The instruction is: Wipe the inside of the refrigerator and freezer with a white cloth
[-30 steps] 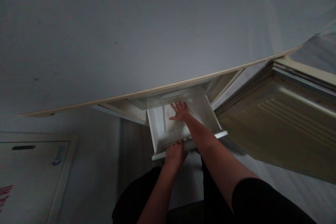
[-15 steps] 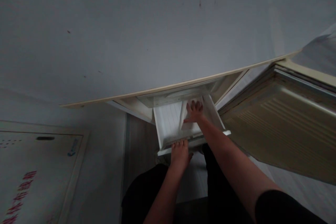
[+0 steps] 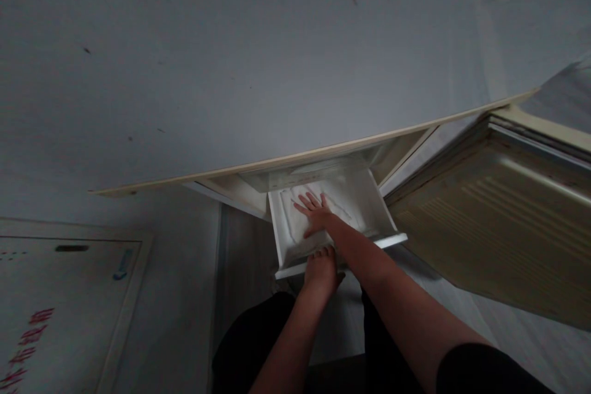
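A white drawer (image 3: 366, 208) is pulled out from a low, pale compartment. My left hand (image 3: 322, 271) grips its front edge, the fingers curled over the rim and the thumb outside. Inside the drawer my right hand (image 3: 317, 212) lies flat with fingers spread, pressing on a thin white cloth (image 3: 292, 214). The cloth is spread over the left and middle of the drawer's bottom, its centre covered by my hand.
To the right a door (image 3: 508, 228) with a ribbed inner panel stands open. A pale wall or top surface (image 3: 277, 61) spans the upper view. At the lower left is a flat white panel (image 3: 60, 295) with red characters. My dark-clothed knees are below the drawer.
My right hand has moved left across the drawer's bottom, and the cloth under it has shifted left too. My left hand keeps its hold on the front edge, slightly farther right.
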A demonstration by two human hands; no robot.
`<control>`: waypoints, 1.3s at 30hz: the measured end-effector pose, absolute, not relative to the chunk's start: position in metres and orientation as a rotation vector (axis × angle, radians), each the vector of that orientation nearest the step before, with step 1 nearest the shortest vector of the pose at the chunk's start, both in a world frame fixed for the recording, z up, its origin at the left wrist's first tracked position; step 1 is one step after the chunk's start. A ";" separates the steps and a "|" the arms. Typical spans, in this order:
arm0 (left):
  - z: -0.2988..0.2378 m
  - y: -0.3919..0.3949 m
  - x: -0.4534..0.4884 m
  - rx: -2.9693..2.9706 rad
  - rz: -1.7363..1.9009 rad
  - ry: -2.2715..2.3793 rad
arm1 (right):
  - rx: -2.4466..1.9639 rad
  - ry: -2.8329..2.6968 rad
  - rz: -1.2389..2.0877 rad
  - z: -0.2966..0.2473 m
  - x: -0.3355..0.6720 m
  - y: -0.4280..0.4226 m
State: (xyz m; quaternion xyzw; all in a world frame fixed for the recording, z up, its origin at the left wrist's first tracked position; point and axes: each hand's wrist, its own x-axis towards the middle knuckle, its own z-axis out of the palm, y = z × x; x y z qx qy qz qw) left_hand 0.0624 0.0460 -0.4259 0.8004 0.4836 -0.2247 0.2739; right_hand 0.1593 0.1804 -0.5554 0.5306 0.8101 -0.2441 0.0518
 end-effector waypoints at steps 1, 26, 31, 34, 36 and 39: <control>-0.426 0.046 0.062 2.153 -0.599 1.296 | 1.684 2.419 -0.738 -0.556 0.173 0.179; -0.421 0.045 0.066 2.134 -0.655 1.334 | 1.215 2.652 -0.623 -0.549 0.117 0.165; -0.420 0.045 0.063 2.149 -0.632 1.321 | 1.292 2.557 -0.636 -0.541 0.146 0.163; -0.419 0.044 0.064 2.156 -0.612 1.317 | 1.466 2.439 -0.644 -0.540 0.191 0.157; -0.420 0.043 0.064 2.159 -0.601 1.313 | 1.552 2.355 -0.644 -0.540 0.224 0.153; -0.421 0.042 0.063 2.163 -0.586 1.313 | 1.647 2.241 -0.622 -0.538 0.268 0.147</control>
